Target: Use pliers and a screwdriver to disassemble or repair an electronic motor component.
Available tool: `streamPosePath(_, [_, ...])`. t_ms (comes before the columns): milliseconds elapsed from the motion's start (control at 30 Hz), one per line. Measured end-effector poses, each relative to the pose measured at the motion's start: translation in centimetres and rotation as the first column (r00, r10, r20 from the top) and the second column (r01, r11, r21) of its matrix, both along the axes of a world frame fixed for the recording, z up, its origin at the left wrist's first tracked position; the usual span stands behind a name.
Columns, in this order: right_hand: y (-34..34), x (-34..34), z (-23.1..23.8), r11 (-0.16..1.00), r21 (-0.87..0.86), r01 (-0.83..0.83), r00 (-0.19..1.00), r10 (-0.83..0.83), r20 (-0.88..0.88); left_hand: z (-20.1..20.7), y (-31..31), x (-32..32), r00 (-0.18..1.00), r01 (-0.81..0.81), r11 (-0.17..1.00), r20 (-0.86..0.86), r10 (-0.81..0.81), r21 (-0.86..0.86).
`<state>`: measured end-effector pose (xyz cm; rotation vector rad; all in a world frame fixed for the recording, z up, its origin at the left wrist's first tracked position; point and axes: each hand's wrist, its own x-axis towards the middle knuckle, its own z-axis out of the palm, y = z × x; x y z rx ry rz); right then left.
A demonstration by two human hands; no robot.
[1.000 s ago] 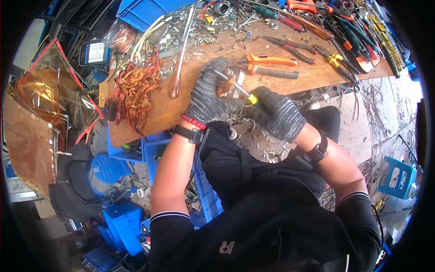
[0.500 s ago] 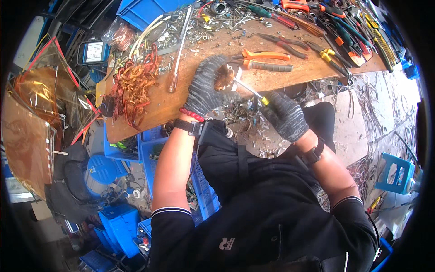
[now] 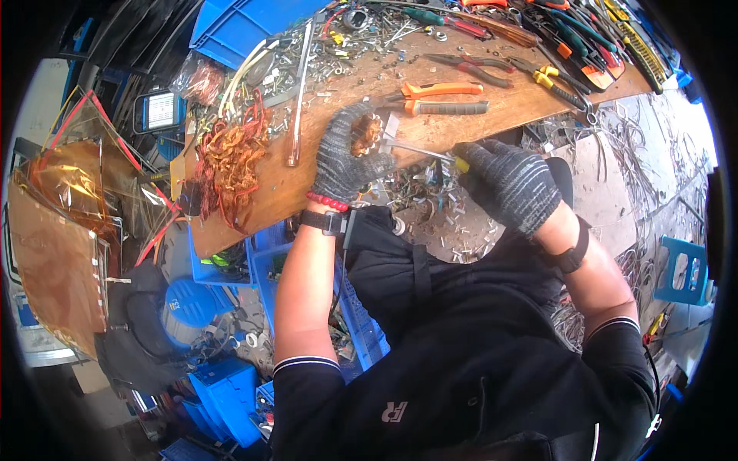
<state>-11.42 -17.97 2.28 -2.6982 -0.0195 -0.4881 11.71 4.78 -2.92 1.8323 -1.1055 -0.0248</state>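
Observation:
In my gloved left hand (image 3: 342,154), fingers curled, sits a small copper-coloured wound part (image 3: 367,135) at the edge of the wooden workbench (image 3: 430,138). A pale flat piece (image 3: 390,129) shows beside it. My gloved right hand (image 3: 516,184) is closed around the yellow handle of a screwdriver (image 3: 421,150), whose shaft points left, its tip at the wound part. Whether the tip touches or sits inside the part, I cannot tell. Just beyond my left hand lie orange-and-grey handled pliers (image 3: 444,100).
Reddish copper scraps (image 3: 231,157) are heaped at the bench's left, near a long metal rod (image 3: 300,100). More pliers (image 3: 469,67) and cutters (image 3: 560,84) lie at the right. Small metal parts cover the back, by a blue crate (image 3: 246,27). Blue baskets (image 3: 357,315) stand below.
My right hand has moved right, away from my left, and the screwdriver now lies flatter. My left hand keeps its hold on the wound part. The whole view has shifted slightly.

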Motion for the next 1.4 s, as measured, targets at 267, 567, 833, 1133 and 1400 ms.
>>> streamPosePath(267, [1.4,0.2,4.5,0.981,-0.193,0.032,0.990,-0.058,-0.129,-0.4,-0.2,0.3,1.000,0.019,0.999,-0.007,-0.019,-0.050])
streamPosePath(567, [1.6,1.1,7.0,0.914,-0.405,-0.033,0.999,0.014,-0.050,-0.5,-0.3,0.4,0.997,0.035,0.997,-0.059,-0.040,-0.076])
streamPosePath(833, [1.9,2.8,0.7,1.000,0.002,-0.002,1.000,0.002,-0.014,-0.2,0.4,0.7,0.957,-0.006,0.980,-0.285,-0.051,-0.197])
streamPosePath(1133, [-1.0,3.9,6.1,0.948,-0.292,-0.127,0.980,0.074,-0.187,-0.5,0.3,0.7,0.991,0.059,0.992,-0.112,-0.071,-0.108])
streamPosePath(1400, [-3.0,7.1,9.8,0.906,-0.276,-0.321,0.938,0.264,-0.226,-0.5,0.4,0.7,0.985,0.103,0.987,-0.127,-0.118,-0.120])
